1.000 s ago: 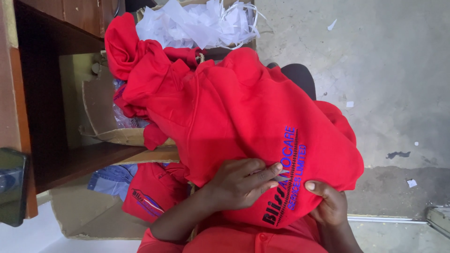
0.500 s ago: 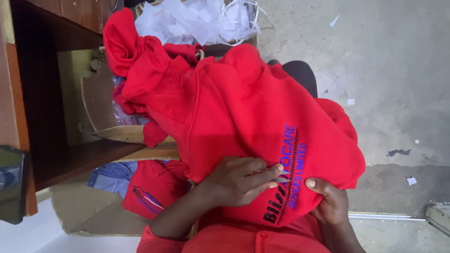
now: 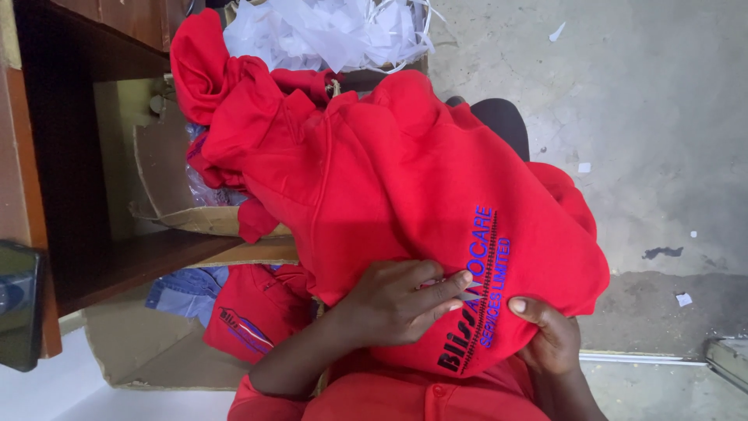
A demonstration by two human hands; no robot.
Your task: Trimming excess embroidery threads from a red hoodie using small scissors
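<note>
We are pinching small metal tool (image 3: 466, 295) in left hand (image 3: 393, 304), fingers closed on it, working at stitched lettering (image 3: 477, 292) on red garment (image 3: 421, 203). Right hand (image 3: 549, 339) is gripping garment's lower fold, thumb on top. We are judging: keep cloth taut, tip shallow. Garment is draping over lap. Further off: second red garment (image 3: 249, 320), torn cardboard (image 3: 179, 195), white scraps (image 3: 335, 31) crowding dark wooden shelf (image 3: 101, 265).

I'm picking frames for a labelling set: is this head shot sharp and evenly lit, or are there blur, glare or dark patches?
Head view: the red garment and both hands, left hand and right hand, look sharp, in soft even daylight; no glare; the open wooden cabinet at the left is in deep shadow; the whole picture is turned sideways.
</note>
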